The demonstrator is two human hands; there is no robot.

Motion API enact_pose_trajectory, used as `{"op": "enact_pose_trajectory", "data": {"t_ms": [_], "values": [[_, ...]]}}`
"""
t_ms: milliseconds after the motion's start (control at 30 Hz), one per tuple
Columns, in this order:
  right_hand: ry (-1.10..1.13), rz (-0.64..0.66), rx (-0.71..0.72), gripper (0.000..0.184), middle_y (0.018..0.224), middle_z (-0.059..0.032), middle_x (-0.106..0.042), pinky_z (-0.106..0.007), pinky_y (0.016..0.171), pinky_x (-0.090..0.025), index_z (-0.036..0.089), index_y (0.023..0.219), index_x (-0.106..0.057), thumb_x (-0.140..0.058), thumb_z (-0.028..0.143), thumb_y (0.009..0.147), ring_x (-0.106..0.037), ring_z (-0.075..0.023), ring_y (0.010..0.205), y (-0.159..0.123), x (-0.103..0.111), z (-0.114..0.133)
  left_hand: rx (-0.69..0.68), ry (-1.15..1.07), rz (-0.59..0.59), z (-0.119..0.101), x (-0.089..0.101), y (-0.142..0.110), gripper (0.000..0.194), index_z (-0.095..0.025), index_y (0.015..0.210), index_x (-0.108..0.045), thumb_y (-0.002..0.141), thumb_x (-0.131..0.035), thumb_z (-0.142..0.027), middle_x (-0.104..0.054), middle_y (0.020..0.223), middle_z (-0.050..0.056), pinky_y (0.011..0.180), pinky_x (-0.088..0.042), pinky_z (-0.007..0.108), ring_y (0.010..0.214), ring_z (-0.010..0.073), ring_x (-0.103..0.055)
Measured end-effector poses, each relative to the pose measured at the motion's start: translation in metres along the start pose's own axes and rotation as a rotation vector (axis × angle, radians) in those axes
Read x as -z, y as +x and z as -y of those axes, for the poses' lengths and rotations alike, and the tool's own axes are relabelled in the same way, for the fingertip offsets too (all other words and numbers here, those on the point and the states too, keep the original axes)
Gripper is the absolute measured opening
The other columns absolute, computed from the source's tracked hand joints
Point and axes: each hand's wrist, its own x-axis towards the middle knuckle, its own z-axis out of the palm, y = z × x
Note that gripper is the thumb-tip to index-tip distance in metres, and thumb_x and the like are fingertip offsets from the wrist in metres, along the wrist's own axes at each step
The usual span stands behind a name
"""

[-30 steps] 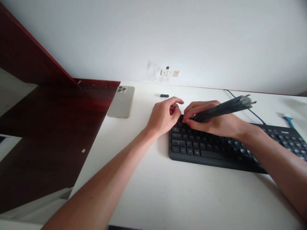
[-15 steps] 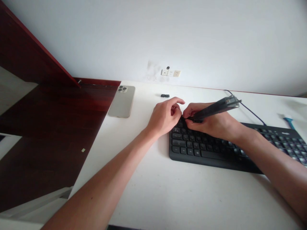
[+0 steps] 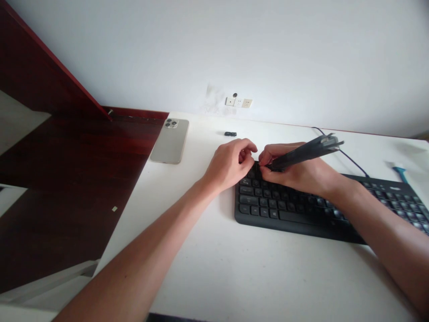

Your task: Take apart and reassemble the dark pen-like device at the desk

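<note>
My right hand (image 3: 295, 172) grips a long, dark, tool-like object (image 3: 303, 152), possibly a keycap puller, whose tip rests at the upper left of a black computer keyboard (image 3: 288, 214). The tool's far end points up and to the right, over the keyboard. My left hand (image 3: 229, 165) sits curled just left of the tip, its fingertips near the keyboard's top left corner. Its fingers hide whatever may lie between them.
A titanium-coloured smartphone (image 3: 170, 141) lies on the white desk (image 3: 201, 277), with a small black piece (image 3: 230, 133) beyond my hands. A dark cable (image 3: 351, 156) and a blue item (image 3: 400, 173) are at the right. Dark red wood (image 3: 77, 165) lies left.
The tool's far end has swung slightly right since half a second ago, though it reaches less far right than one second ago. My hands have drawn a little closer together.
</note>
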Motion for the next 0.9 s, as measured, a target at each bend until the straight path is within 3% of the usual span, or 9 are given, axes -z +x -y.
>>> {"op": "enact_pose_trajectory", "data": {"t_ms": [100, 267, 900], "values": [[-0.033, 0.006, -0.002, 0.004, 0.073, 0.0011, -0.066, -0.030, 0.060, -0.042, 0.023, 0.077, -0.065, -0.065, 0.019, 0.078, -0.056, -0.0154, 0.064, 0.0002, 0.0014, 0.0050, -0.011, 0.036, 0.038, -0.0002, 0.0034, 0.0007, 0.017, -0.019, 0.088, -0.075, 0.084, -0.064, -0.007, -0.072, 0.089, 0.003, 0.073, -0.051, 0.027, 0.075, 0.0135, -0.064], [-0.081, -0.027, 0.018, 0.006, 0.072, 0.0020, -0.066, -0.029, 0.059, -0.040, 0.021, 0.078, -0.068, -0.064, 0.018, 0.075, -0.053, -0.0131, 0.061, -0.0001, 0.0011, 0.0105, -0.005, 0.061, 0.112, 0.0020, 0.0058, 0.0025, 0.014, -0.021, 0.090, -0.080, 0.089, -0.068, -0.014, -0.074, 0.089, 0.003, 0.073, -0.051, 0.027, 0.077, 0.0146, -0.065], [-0.055, -0.070, -0.071, 0.008, 0.070, 0.0001, -0.068, -0.036, 0.056, -0.042, 0.027, 0.076, -0.063, -0.071, 0.027, 0.078, -0.057, -0.0191, 0.059, -0.0036, -0.0041, 0.0060, 0.013, 0.083, 0.153, 0.0021, 0.0048, 0.0070, 0.014, -0.023, 0.088, -0.080, 0.089, -0.070, -0.013, -0.076, 0.091, 0.003, 0.079, -0.052, 0.031, 0.078, 0.0165, -0.066]]}}
